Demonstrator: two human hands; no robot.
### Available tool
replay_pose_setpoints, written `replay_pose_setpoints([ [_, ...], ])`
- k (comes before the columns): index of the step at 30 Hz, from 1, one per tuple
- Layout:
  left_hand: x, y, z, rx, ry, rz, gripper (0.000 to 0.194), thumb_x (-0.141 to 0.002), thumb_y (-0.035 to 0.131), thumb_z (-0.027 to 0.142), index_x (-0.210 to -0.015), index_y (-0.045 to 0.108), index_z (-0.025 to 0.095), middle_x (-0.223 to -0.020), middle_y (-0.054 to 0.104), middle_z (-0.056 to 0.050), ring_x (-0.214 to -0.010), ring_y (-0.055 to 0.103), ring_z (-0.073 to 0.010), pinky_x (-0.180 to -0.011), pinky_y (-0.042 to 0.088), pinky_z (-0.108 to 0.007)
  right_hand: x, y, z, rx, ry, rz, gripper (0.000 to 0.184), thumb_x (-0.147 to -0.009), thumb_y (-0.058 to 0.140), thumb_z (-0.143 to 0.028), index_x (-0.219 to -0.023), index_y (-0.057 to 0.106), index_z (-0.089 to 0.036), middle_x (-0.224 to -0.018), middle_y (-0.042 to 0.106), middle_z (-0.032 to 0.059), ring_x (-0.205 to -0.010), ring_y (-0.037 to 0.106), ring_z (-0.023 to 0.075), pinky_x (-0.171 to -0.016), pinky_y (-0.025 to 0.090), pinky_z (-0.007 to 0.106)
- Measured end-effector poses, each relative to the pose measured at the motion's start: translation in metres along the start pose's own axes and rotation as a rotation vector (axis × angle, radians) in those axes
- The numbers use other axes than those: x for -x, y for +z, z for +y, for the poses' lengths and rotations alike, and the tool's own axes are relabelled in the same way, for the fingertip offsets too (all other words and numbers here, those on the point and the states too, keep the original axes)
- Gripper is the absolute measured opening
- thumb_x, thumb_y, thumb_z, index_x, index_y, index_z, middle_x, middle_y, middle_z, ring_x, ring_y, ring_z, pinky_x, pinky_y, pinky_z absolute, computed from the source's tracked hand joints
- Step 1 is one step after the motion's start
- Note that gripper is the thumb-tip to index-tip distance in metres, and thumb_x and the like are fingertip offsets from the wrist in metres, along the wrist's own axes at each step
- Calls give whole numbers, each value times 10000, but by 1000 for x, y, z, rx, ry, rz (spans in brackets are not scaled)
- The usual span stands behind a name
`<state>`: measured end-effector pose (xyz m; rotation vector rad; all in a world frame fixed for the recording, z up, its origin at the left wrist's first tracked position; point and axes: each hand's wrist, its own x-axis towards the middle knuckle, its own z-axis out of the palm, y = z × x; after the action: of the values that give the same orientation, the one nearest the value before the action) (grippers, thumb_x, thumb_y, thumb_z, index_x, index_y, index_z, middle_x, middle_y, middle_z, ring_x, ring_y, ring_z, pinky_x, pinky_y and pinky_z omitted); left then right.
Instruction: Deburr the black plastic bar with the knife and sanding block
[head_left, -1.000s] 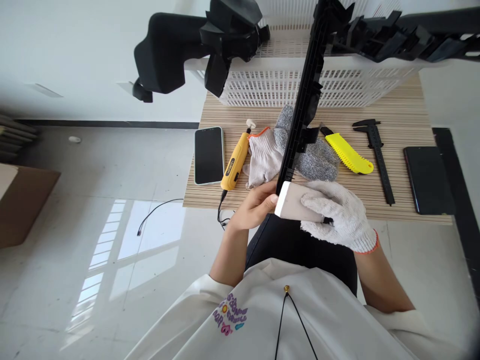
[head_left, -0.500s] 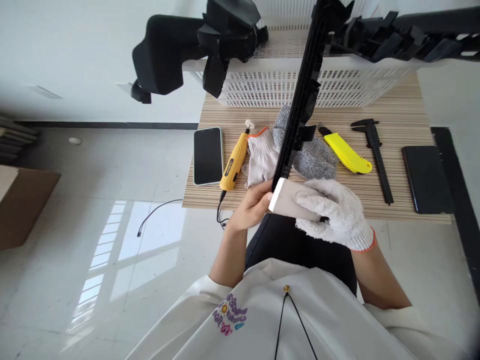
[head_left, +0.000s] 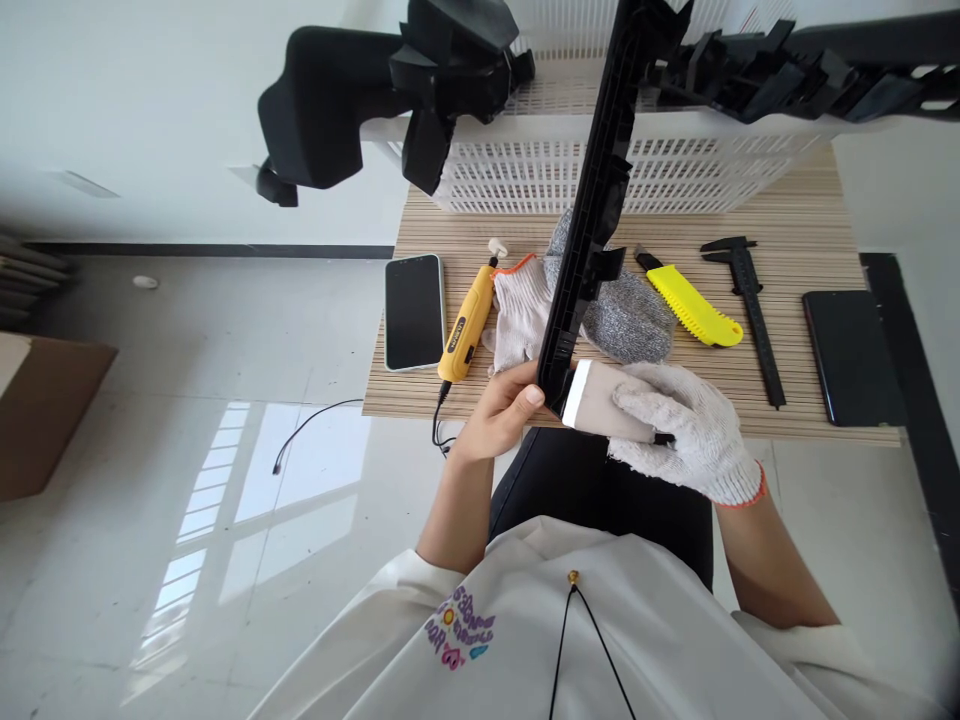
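Observation:
My bare left hand (head_left: pixel 501 412) is closed around the lower end of a long black plastic trim strip (head_left: pixel 581 235), thumb on top. The strip slants up and away over the table. On my right hand (head_left: pixel 686 425) is a white knitted glove with an orange cuff edge. Its fingers are wrapped around a flat beige handheld thing with a white end (head_left: pixel 604 400); I cannot make out its exact kind. The white end is right by the strip's lower end, near my left thumb; whether they touch I cannot tell. Beyond the strip lie a grey glove (head_left: pixel 634 310) and a white glove (head_left: pixel 519 310).
A yellow rotary tool (head_left: pixel 469 325) and a phone (head_left: pixel 414 312) lie at left. To the right are a yellow utility knife (head_left: pixel 694 305), black calipers (head_left: pixel 754 315) and a black phone (head_left: pixel 853 358). A white basket (head_left: pixel 675 175) with black plastic parts (head_left: pixel 322 105) stands behind.
My right hand has shifted slightly right with the beige thing, uncovering the strip's lower end. The strip has tilted a little left, and my left thumb now shows on it.

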<state>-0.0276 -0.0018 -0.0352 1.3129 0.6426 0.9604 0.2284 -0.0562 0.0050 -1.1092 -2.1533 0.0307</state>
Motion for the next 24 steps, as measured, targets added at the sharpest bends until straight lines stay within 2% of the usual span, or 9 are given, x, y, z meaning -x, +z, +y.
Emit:
replay_pose_setpoints([
  [4, 2, -3, -7, -3, -43, 17, 579, -934, 604, 755, -998, 769, 203, -786, 692, -49, -720, 678, -210, -619, 615, -319, -1, 4, -1, 3, -5, 35, 441, -892, 758, -347, -1319, 665, -291, -1218, 742, 90, -991, 758, 265, -740, 653, 388],
  [8, 0, -3, -5, -21, -25, 36, 601, -927, 597, 776, -949, 759, 197, -786, 686, -44, -685, 638, -186, -621, 585, -311, -6, 11, -6, -22, 39, 68, 436, -868, 761, -334, -1297, 689, -314, -1196, 733, 71, -994, 758, 252, -731, 644, 364],
  [14, -10, 6, 15, -62, 92, -45, 395, -979, 679, 550, -963, 775, 167, -743, 674, -33, -636, 592, -145, -587, 482, -246, -14, 13, -12, -32, 12, 62, 399, -898, 749, -340, -1293, 701, -300, -1194, 725, 71, -1014, 748, 242, -768, 638, 350],
  [19, -10, 4, 13, -46, 47, -1, 524, -921, 690, 686, -876, 767, 169, -664, 623, -15, -568, 520, -129, -525, 422, -242, -16, 11, -10, -60, -10, 32, 398, -922, 745, -383, -1307, 696, -294, -1199, 725, 84, -1009, 750, 261, -755, 641, 378],
  [22, -6, 0, 5, -20, 65, 6, 520, -932, 666, 698, -896, 774, 191, -712, 655, -26, -622, 580, -154, -558, 483, -263, -10, 7, -6, -43, -3, 3, 384, -944, 723, -404, -1306, 673, -288, -1206, 734, 102, -991, 762, 271, -727, 645, 390],
  [24, -3, -1, 1, 16, 59, 5, 489, -957, 642, 681, -968, 789, 215, -802, 710, -43, -734, 669, -197, -653, 563, -307, -5, 4, -2, -13, 1, -6, 401, -945, 722, -411, -1320, 655, -285, -1215, 740, 108, -991, 767, 279, -720, 650, 397],
])
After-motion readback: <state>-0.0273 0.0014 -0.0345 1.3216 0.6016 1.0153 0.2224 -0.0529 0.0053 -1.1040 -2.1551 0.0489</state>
